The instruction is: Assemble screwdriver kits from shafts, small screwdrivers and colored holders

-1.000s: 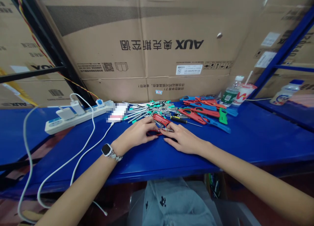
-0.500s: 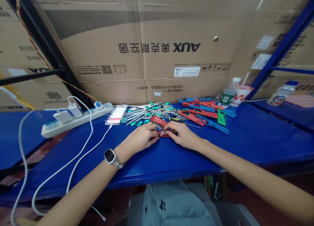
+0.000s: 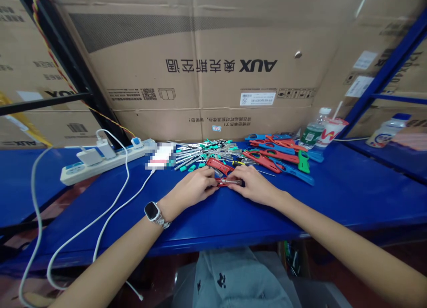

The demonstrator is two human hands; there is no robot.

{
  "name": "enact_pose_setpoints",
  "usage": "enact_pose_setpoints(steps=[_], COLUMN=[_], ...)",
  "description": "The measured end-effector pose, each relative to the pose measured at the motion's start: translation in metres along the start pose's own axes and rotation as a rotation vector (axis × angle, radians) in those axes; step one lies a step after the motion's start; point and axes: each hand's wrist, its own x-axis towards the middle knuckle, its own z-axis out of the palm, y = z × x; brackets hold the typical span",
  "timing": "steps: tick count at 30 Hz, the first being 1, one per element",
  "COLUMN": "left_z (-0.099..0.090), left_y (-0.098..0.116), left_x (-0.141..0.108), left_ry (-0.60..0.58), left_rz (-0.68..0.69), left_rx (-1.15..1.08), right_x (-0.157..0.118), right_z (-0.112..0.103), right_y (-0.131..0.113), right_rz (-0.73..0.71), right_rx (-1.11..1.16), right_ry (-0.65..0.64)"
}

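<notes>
Red casing [image 3: 220, 184], lying low over the bare front of the worktop [image 3: 233, 230] between both hands, looks like thin moulded plastic: light, stiff, probably smooth enough to slide under a fingertip. The left hand [image 3: 197, 183] has its grip closed on the left end, thumb against fingers. The right hand [image 3: 254, 183] has its grip pinching a slim cylinder [image 3: 233, 182], clear or silvery, that lies along the casing. That cylinder is likely the more fragile and slippery piece, best held lightly by its sides; the casing seems safest taken by its outer edges near the ends, since squeezing the middle might flex it

Just behind the hands rests a red shell [image 3: 220, 166], its pale marking too small to read, and beside it a yellow-and-black screwdriver [image 3: 239, 164]. Farther back are metal rods [image 3: 188, 153] with green ends, and to their right a heap of red, blue and green handles [image 3: 271, 154]

Beyond the heap stand a bottle [image 3: 312, 133] with a green label, its words illegible, and a cup [image 3: 333, 131] with a bold red W-like mark. The carton [image 3: 220, 36] at the back is printed upside down: AUX 奥克斯空调, with 谢谢您! lower down; its white label [image 3: 257, 99] is too fine to read
</notes>
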Motion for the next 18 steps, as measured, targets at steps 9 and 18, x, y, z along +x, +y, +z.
enact_pose_setpoints(steps=[9,18], left_z=[-0.006,0.0], left_y=[0.0,-0.008], left_x=[0.001,0.004], left_ry=[0.25,0.226], left_rz=[-0.14,-0.217], left_rx=[-0.051,-0.271], right_x=[0.005,0.004], right_z=[0.002,0.009], right_y=[0.003,0.004], right_rz=[-0.135,-0.143], right_rx=[0.087,0.025], right_ry=[0.148,0.215])
